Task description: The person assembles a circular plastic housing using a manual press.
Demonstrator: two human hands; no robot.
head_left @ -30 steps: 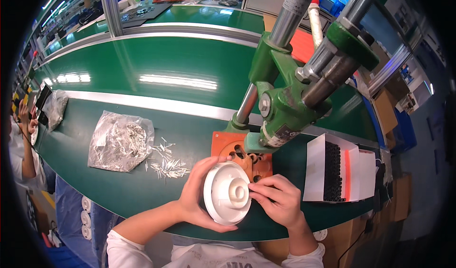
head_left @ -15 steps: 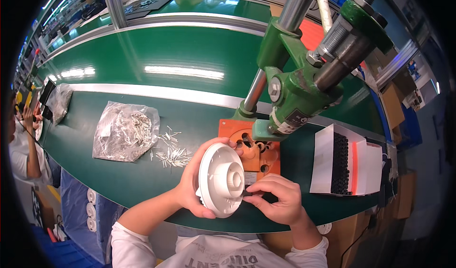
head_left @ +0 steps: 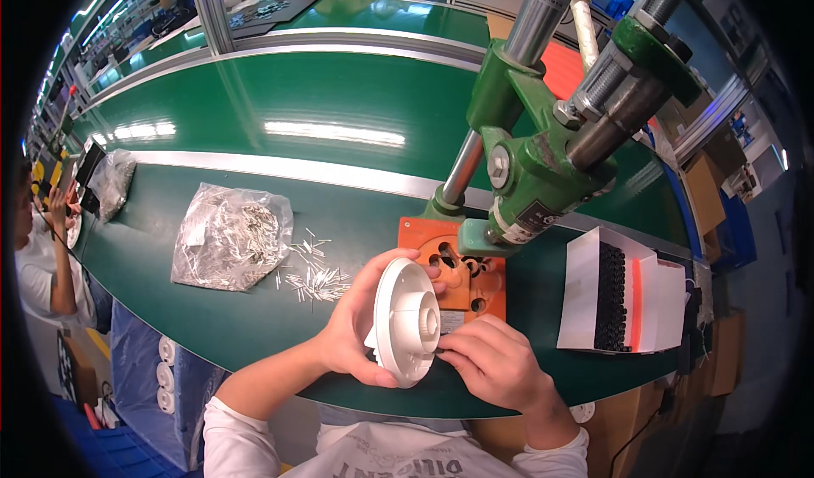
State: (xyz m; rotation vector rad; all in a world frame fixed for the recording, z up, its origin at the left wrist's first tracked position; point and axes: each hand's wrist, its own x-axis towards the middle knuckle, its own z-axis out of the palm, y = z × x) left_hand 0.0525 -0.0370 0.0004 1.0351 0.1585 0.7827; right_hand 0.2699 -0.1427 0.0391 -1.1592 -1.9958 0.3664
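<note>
My left hand [head_left: 354,330] grips a white round plastic housing [head_left: 392,325] from its left side, fingers behind it and thumb below. The housing stands on edge above the bench, its stepped, ringed centre turned right. At its lower right my right hand [head_left: 492,361] is closed in a pinch. A small dark part [head_left: 439,350] shows at those fingertips, against or just beside the housing; its shape is mostly covered. Behind the hands sits an orange fixture block [head_left: 485,296] with dark cutouts, under a green hand press [head_left: 543,173].
Loose metal pins [head_left: 318,281] lie left of the fixture, beside a clear bag of pins [head_left: 227,236]. A white box [head_left: 579,291] of small black parts stands to the right. Another person [head_left: 47,266] sits at far left, near a second bag [head_left: 112,186].
The housing has turned further edge-on, its ringed face more to the right. My right fingers stay at its lower right edge. The whole view has shifted slightly.
</note>
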